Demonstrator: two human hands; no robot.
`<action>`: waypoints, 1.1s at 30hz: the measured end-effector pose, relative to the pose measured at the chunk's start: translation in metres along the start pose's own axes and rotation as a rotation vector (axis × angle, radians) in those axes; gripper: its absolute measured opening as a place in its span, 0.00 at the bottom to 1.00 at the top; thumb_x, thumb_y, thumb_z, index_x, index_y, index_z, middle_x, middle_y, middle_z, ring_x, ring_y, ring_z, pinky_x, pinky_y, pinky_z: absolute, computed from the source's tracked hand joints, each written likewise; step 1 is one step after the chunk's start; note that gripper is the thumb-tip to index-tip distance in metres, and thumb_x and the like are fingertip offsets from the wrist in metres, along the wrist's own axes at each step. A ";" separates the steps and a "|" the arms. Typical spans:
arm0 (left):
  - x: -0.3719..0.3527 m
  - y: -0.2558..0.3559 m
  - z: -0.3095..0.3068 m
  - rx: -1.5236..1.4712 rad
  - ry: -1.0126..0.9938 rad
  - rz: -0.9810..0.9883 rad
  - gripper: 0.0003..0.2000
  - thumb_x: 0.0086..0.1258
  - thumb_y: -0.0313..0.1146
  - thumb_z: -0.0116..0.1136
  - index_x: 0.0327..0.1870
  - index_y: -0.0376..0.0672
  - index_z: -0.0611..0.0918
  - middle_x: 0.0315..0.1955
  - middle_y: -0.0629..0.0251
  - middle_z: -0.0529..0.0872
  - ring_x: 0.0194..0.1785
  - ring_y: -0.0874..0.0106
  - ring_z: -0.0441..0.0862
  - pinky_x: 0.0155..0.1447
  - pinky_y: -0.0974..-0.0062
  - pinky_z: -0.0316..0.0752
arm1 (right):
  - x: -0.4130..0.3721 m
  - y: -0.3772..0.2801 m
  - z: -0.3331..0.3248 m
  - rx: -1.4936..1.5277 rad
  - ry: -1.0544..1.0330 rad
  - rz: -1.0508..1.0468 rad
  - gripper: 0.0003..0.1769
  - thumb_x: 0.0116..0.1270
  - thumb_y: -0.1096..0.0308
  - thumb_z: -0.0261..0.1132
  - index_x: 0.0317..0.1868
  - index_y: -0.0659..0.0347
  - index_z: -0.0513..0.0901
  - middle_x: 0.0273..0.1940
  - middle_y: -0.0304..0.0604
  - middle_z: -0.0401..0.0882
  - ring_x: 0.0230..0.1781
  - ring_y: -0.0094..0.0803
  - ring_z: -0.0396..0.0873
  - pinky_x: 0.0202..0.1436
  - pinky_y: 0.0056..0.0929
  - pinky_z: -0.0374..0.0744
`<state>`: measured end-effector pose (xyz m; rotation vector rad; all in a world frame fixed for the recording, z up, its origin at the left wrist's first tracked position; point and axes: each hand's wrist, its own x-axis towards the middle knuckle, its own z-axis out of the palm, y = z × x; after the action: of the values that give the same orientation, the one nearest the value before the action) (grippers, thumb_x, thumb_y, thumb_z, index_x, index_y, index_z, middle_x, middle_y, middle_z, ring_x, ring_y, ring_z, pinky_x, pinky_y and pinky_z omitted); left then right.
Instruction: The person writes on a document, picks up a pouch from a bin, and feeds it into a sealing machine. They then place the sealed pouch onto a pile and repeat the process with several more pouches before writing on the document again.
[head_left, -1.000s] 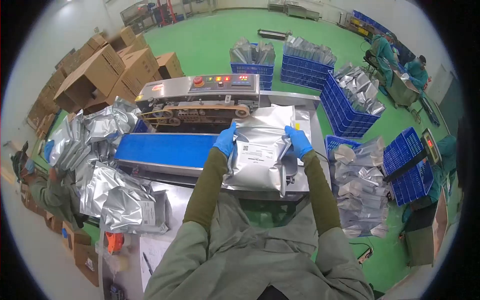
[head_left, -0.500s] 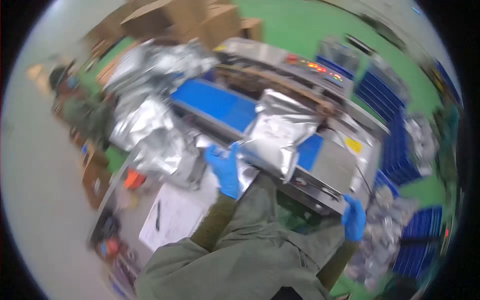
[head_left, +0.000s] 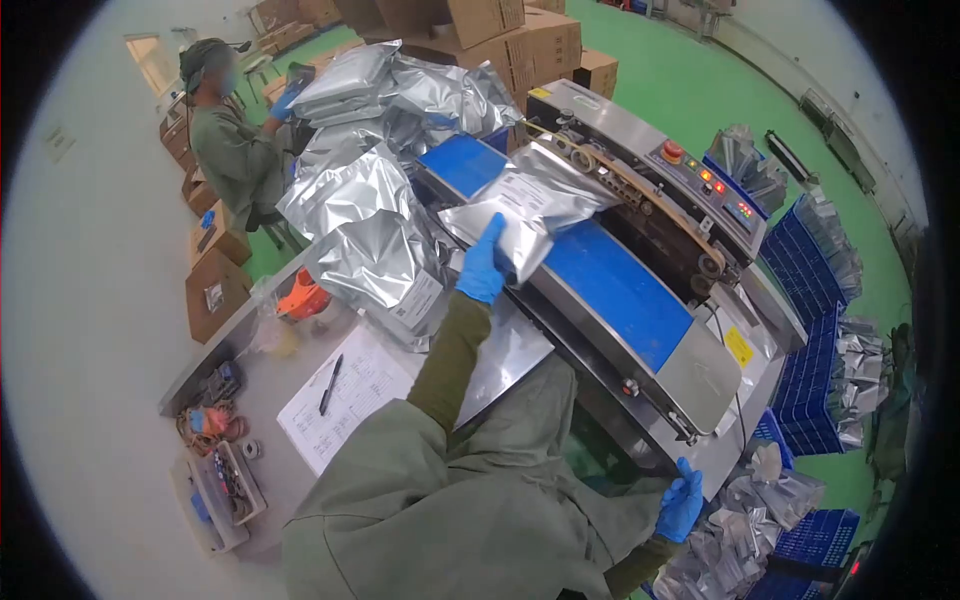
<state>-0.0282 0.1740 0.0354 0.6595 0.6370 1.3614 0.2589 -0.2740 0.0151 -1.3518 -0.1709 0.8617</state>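
Observation:
A silver foil bag lies on the blue belt of the sealing machine, its upper edge at the machine's rollers. My left hand, in a blue glove, touches the bag's near edge; its grip there is partly hidden. Low at the right, by the machine's front corner, my right hand is gloved too, its fingers apart and nothing in them. More silver bags are heaped left of the belt.
A co-worker stands at the far left by the bags. Paper with a pen, an orange tape dispenser and a parts box lie on the table. Blue crates stand at the right; cartons behind.
The bag on the belt has moved up and left toward the other bags in view. My left hand has moved up to its edge, and my right hand appears lower. The view has shifted.

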 end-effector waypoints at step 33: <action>-0.145 0.052 0.024 1.030 -0.450 0.447 0.16 0.58 0.23 0.59 0.48 0.37 0.74 0.42 0.61 0.79 0.37 0.71 0.78 0.40 0.73 0.75 | -0.019 -0.053 0.298 0.030 -0.554 -0.352 0.32 0.54 0.76 0.58 0.63 0.66 0.66 0.49 0.48 0.77 0.47 0.36 0.78 0.52 0.30 0.76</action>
<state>-0.0595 0.0337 0.0944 1.9677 0.8326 1.1465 0.0986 -0.0524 0.1461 -0.9861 -0.7980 0.9117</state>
